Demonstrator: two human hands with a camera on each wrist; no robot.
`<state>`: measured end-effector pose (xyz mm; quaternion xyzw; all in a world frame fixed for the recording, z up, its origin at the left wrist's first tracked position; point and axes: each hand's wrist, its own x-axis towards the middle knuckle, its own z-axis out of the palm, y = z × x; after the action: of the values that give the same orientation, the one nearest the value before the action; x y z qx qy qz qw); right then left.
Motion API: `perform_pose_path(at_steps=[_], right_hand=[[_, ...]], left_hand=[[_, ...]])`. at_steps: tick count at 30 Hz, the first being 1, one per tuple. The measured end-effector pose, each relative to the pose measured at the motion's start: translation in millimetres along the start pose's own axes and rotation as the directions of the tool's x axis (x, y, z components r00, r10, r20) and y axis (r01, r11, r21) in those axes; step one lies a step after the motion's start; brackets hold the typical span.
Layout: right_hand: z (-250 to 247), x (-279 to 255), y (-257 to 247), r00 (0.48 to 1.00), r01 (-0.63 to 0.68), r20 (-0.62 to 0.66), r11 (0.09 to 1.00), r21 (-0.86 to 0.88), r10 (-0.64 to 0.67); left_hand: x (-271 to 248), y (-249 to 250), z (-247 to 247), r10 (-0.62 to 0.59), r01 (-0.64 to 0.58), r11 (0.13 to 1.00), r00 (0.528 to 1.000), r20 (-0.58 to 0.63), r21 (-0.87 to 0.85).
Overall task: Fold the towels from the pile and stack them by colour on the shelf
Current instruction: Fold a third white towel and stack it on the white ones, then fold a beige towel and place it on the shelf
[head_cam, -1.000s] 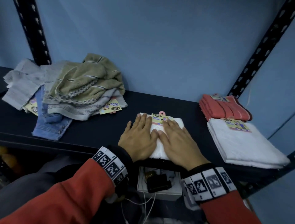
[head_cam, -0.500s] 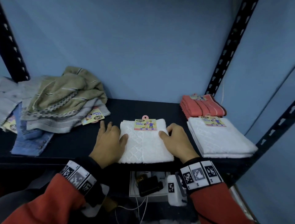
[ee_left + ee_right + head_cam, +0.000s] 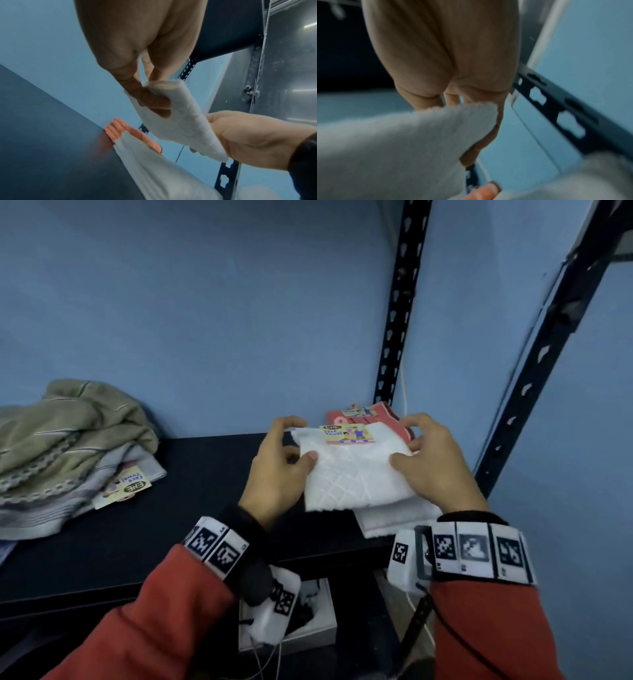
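A folded white towel (image 3: pixel 352 470) with a yellow label hangs in the air above the right end of the dark shelf (image 3: pixel 191 501). My left hand (image 3: pixel 277 470) pinches its left edge, thumb on top, and my right hand (image 3: pixel 428 460) grips its right edge. Under it lies the white stack (image 3: pixel 394 518), with the folded coral towels (image 3: pixel 387 414) behind. In the left wrist view my left hand (image 3: pixel 150 100) grips the white towel (image 3: pixel 185 121) over the white stack (image 3: pixel 154 162). The right wrist view shows my right hand (image 3: pixel 481 135) holding the towel's (image 3: pixel 402 142) corner.
The unfolded pile, an olive towel (image 3: pixel 68 426) on grey striped ones (image 3: pixel 51 501), fills the shelf's left end. A black perforated upright (image 3: pixel 397 302) stands behind the coral towels and another (image 3: pixel 534 378) at the front right. A white box (image 3: pixel 308 625) sits below the shelf.
Both hands have taken hold of the folded white towel, lifted it off the shelf's middle and carried it right, over the white stack. The head view has swung right.
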<state>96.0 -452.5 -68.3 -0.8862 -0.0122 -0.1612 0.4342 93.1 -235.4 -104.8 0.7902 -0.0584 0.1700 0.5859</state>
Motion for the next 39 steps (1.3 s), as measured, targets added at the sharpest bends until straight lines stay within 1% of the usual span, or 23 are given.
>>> perform_pose_path(at_steps=[1,2,5,8,10,12,14,16,17,19,22,23,24,25,26,27,28,30,32,35,37,39], right_hand=[[-2.9,4.1,3.2,0.999,0.012,-0.040,0.992,-0.122,-0.017],[-4.8,7.7,4.9,0.997,0.011,-0.069,0.982,-0.189,-0.025],[-4.7,16.7,4.1,0.989,-0.006,-0.143,0.953,-0.302,-0.039],[-0.5,24.7,12.1,0.980,-0.073,-0.198,0.910,-0.409,-0.010],[2.1,25.6,20.1,0.972,-0.135,-0.232,0.902,-0.411,0.040],[4.1,23.5,23.9,0.966,-0.161,-0.254,0.894,-0.417,0.055],[6.5,22.1,25.0,0.961,-0.170,-0.271,0.895,-0.413,0.057],[8.9,20.8,26.7,0.959,-0.188,-0.272,0.896,-0.403,0.078],[9.9,19.7,28.5,0.959,-0.202,-0.268,0.894,-0.401,0.097],[11.0,18.2,32.2,0.961,-0.219,-0.248,0.886,-0.408,0.123],[13.2,16.0,34.0,0.976,-0.164,-0.202,0.879,-0.447,0.079],[15.3,15.3,33.7,0.985,-0.141,-0.155,0.872,-0.469,0.076],[18.2,14.0,33.6,0.991,-0.132,-0.078,0.856,-0.499,0.107],[21.8,12.4,34.4,0.985,-0.139,0.012,0.832,-0.537,0.172],[24.9,10.8,36.0,0.963,-0.158,0.090,0.804,-0.573,0.254],[27.1,9.5,37.6,0.937,-0.181,0.139,0.784,-0.594,0.321],[28.1,8.5,39.2,0.920,-0.197,0.160,0.776,-0.599,0.357],[28.6,6.6,40.4,0.913,-0.207,0.166,0.772,-0.601,0.374],[29.1,3.9,36.3,0.915,-0.212,0.152,0.765,-0.609,0.375],[35.2,-6.4,25.6,0.934,-0.185,0.111,0.724,-0.664,0.341],[46.6,-15.7,14.8,0.962,-0.116,0.093,0.689,-0.716,0.258],[64.1,-24.7,1.0,0.984,-0.013,0.112,0.683,-0.730,0.138]], left_hand=[[6.2,2.3,12.3,-0.001,0.001,1.000,1.000,0.019,0.018],[11.1,3.2,23.7,-0.018,0.017,1.000,0.999,0.039,0.025],[21.1,-3.3,50.5,-0.112,0.115,0.993,0.987,0.111,-0.027],[19.4,-4.0,66.4,-0.163,0.174,0.983,0.975,0.152,-0.060],[16.1,-5.7,72.9,-0.193,0.207,0.978,0.954,0.229,-0.036],[13.1,-7.0,76.7,-0.176,0.161,0.984,0.944,0.279,0.077],[12.9,-6.9,78.6,-0.154,0.101,0.977,0.944,0.293,0.187],[16.7,-6.6,80.4,-0.164,0.113,0.977,0.943,0.290,0.183],[18.1,-6.9,81.0,-0.173,0.120,0.974,0.941,0.292,0.192],[18.7,-8.3,80.6,-0.193,0.110,0.957,0.933,0.305,0.270],[15.0,-12.7,80.6,-0.202,0.082,0.934,0.924,0.324,0.347],[12.6,-13.4,81.1,-0.192,0.060,0.929,0.922,0.337,0.365],[10.5,-13.2,81.6,-0.174,0.031,0.924,0.922,0.347,0.381],[9.1,-13.3,81.7,-0.160,0.005,0.917,0.921,0.355,0.399],[7.5,-12.9,81.6,-0.150,-0.020,0.907,0.919,0.366,0.421],[6.6,-13.7,81.2,-0.144,-0.042,0.897,0.913,0.382,0.440],[5.5,-14.2,80.1,-0.146,-0.059,0.890,0.902,0.406,0.453],[2.5,-14.9,74.9,-0.168,-0.076,0.877,0.876,0.451,0.474],[-0.7,-14.5,65.4,-0.193,-0.076,0.865,0.861,0.469,0.496],[-7.9,-15.4,39.7,-0.172,-0.114,0.844,0.868,0.466,0.524],[-14.2,-19.5,13.3,-0.176,-0.133,0.816,0.870,0.461,0.562],[-21.4,-23.0,-17.6,-0.200,-0.129,0.794,0.868,0.455,0.594]])
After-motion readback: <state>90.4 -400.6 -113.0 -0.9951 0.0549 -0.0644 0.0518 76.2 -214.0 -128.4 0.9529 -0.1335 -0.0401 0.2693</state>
